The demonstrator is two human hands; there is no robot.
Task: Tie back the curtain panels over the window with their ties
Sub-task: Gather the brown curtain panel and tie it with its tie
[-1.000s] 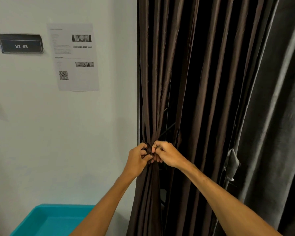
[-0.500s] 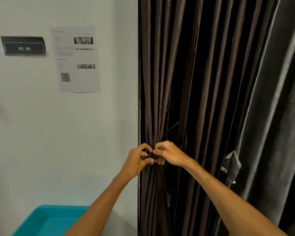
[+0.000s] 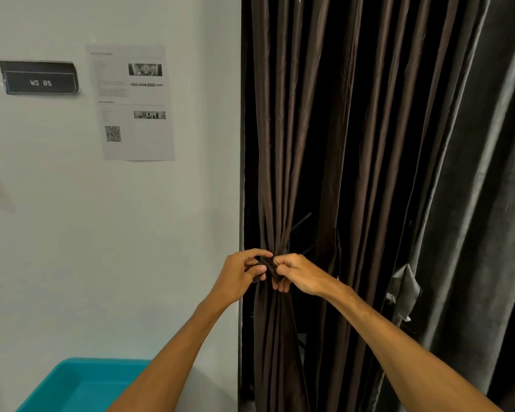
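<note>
The left hand (image 3: 238, 275) is pinching one end of a thin dark fabric tie (image 3: 267, 266) between thumb and curled fingers. The right hand (image 3: 302, 273) is pinching the other end, with its knuckles nearly meeting the left hand's. The tie is sitting between them, drawn round the gathered waist of the dark brown pleated curtain panel (image 3: 280, 144), which is hanging just beside the wall's edge.

To my eye the person is knotting this first tie. Dark strap against dark cloth makes it hard to say whether the ends are already crossed. The next move is calling for a steady pull outward with both hands to cinch the knot, without letting the bunched folds slip free.

Further right, the grey velvety curtain panel (image 3: 473, 173) is hanging loose. A grey cloth strap (image 3: 403, 288) is dangling at its near edge, and I am taking that for its own tie, not yet used.

Beyond the curtains, the white painted wall (image 3: 72, 233) is carrying a black nameplate (image 3: 39, 81) reading "WS 05". Beside it is a printed paper sheet (image 3: 133, 102) with a QR code. Low in the corner, a turquoise plastic tub (image 3: 81, 385) is standing against the wall.
</note>
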